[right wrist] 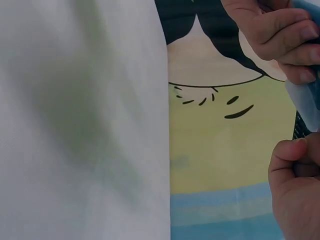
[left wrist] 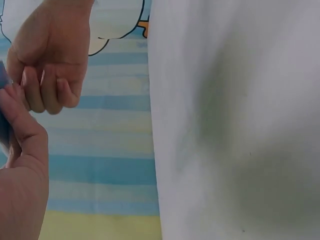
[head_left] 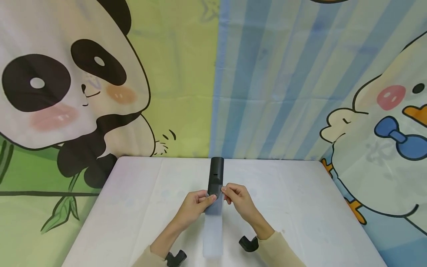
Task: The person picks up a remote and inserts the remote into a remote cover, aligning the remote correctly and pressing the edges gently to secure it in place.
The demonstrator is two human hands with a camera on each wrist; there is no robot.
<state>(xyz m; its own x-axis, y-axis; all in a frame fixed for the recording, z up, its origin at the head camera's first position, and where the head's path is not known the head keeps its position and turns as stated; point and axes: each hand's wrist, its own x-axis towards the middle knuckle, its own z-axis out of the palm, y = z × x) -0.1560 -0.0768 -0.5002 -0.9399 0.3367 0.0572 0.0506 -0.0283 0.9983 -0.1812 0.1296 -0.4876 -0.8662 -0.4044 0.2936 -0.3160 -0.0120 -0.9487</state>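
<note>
A long black cylindrical device point(head_left: 216, 172) stands out above a pale, translucent strip or sleeve point(head_left: 212, 237) in the head view. Where the two meet, my left hand point(head_left: 196, 204) grips from the left, its thumb lying across the front. On the other side my right hand point(head_left: 241, 200) pinches at the sleeve's upper edge with thumb and forefinger. The left wrist view catches the left hand point(left wrist: 25, 150) beside a bluish sliver of the device. In the right wrist view, the right hand point(right wrist: 297, 192) is below a pale translucent flap point(right wrist: 301, 102). What exactly the device is cannot be told.
Beneath the hands is a white table point(head_left: 150, 207). Its far edge meets a cartoon-printed cloth backdrop point(head_left: 180, 92) with a panda and a white duck. Dark camera mounts point(head_left: 249, 244) sit at both wrists, by beige sleeves point(head_left: 281, 252).
</note>
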